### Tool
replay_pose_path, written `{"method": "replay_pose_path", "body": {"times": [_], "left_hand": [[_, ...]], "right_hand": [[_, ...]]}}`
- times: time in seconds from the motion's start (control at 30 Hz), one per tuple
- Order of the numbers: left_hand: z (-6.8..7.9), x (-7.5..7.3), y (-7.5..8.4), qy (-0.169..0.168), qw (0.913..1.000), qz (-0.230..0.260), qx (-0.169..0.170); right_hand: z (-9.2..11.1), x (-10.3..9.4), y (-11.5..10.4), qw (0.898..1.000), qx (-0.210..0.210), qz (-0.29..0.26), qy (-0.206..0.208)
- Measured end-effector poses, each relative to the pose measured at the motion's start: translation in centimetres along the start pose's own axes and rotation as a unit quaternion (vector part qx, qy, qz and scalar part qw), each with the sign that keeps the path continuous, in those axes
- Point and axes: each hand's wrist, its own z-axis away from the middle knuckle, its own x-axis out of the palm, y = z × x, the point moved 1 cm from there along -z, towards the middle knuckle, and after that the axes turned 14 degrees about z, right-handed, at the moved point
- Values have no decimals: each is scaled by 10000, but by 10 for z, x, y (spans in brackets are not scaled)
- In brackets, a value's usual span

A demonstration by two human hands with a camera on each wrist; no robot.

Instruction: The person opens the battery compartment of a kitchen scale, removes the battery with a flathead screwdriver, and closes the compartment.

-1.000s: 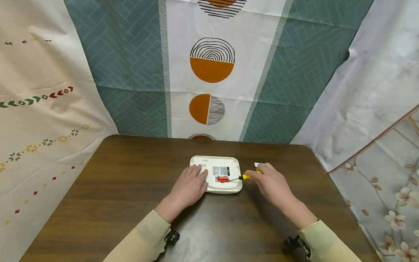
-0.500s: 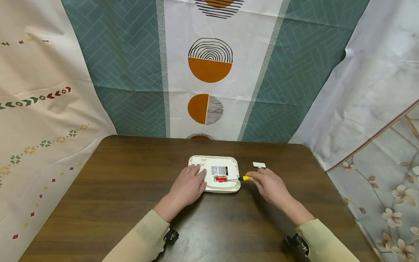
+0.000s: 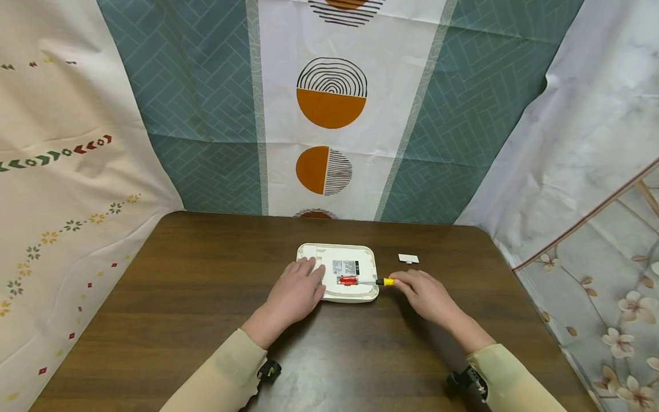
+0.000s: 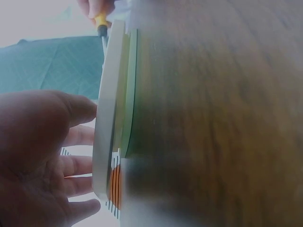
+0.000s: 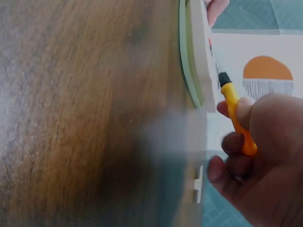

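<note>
A white, round-cornered plastic device (image 3: 333, 290) lies on the table with a printed label and a slot facing up. In the slot sits a red battery (image 3: 348, 280). My left hand (image 3: 296, 289) rests on the device's left part, its fingers fairly straight and spread over the surface in the left wrist view. My right hand (image 3: 426, 293) grips a screwdriver (image 5: 231, 97) by its yellow handle, to the right of the device. The screwdriver's thin metal shaft reaches left over the device, its tip right at the battery's right end.
A small white cover (image 3: 408, 258) with a tab lies on the brown wooden table (image 3: 221, 269), beyond my right hand. Patterned cloths (image 3: 216, 166) hang behind the table and on both sides.
My right hand has moved slightly toward me, so the small white cover, partly hidden earlier, shows whole. The screwdriver's tip stays at the battery. My left hand keeps its place on the device.
</note>
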Motion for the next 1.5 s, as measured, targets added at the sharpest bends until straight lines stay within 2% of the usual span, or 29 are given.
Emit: {"method": "replay_pose_path", "body": {"times": [0.1, 0.2, 0.3, 0.47, 0.77, 0.9, 1.0, 1.13, 1.37, 1.5], "left_hand": [[0, 0, 0, -46, 10000, -20, 8], [0, 0, 0, -30, 10000, -25, 51], [1, 0, 0, -3, 10000, -23, 68], [0, 0, -1, 48, 9999, 2, 107], [0, 0, -1, 39, 9999, -22, 118], [2, -2, -2, 14, 10000, 1, 53], [3, -4, -2, -38, 9999, 96, 47], [2, -2, 0, -82, 9999, 132, 32], [0, -4, -1, -70, 9999, 49, 63], [1, -3, 0, -82, 9999, 50, 73]], "right_hand": [[2, -4, -2, 9961, -401, 362, 693], [2, -9, -6, 9848, -775, 707, 1381], [1, -12, -11, 9771, -986, 910, 1651], [-1, -9, -12, 9811, -905, 920, 1440], [1, 1, -6, 9973, -236, 367, 586], [-3, 5, -9, 9990, -239, 203, 315], [-7, 3, -9, 9981, -349, 267, 439], [-5, -6, -3, 9930, -554, 606, 849], [-7, -22, -12, 9698, -1210, 1303, 1668], [-9, -33, -24, 9588, -1499, 1762, 1647]]}}
